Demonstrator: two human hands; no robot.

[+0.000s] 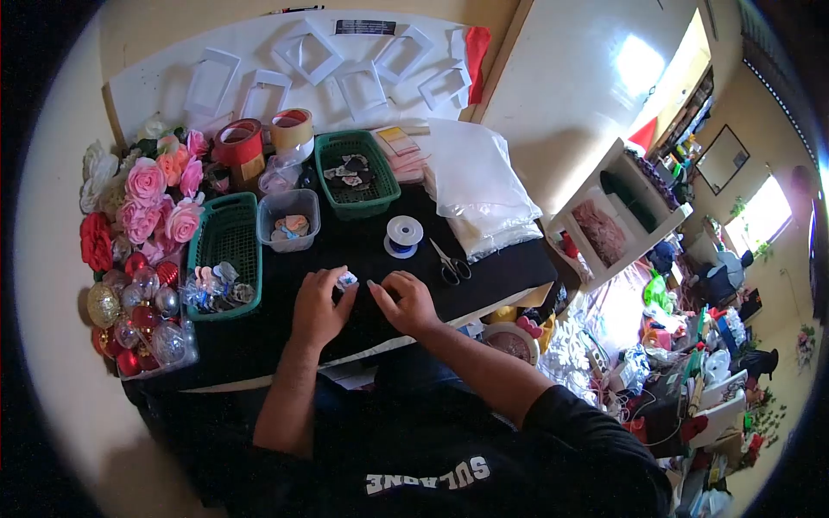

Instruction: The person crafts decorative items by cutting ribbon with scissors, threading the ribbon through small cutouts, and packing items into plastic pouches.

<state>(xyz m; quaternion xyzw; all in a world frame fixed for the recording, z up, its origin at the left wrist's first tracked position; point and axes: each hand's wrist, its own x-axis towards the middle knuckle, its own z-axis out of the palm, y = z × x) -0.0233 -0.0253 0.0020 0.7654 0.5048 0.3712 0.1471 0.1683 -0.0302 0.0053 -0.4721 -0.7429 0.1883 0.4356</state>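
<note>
My left hand [323,304] is closed, pinching a small white-and-blue patterned piece [347,279] between thumb and fingers. Just right of it, my right hand [406,302] has its fingers curled together. Whether a fine thread or anything else is in them I cannot make out. Beyond the hands a white spool [403,233] with blue on its core stands on the black cloth. Scissors [451,262] lie to its right. To the left are a green basket [250,302] of small patterned pieces and a clear plastic tub [289,207] with more pieces.
Another green basket [356,207] stands at the back beside tape rolls [292,129]. Plastic bags [475,168] lie at the back right. Artificial roses [147,181] and a box of baubles [142,315] line the left. White frames [308,52] lean behind the table.
</note>
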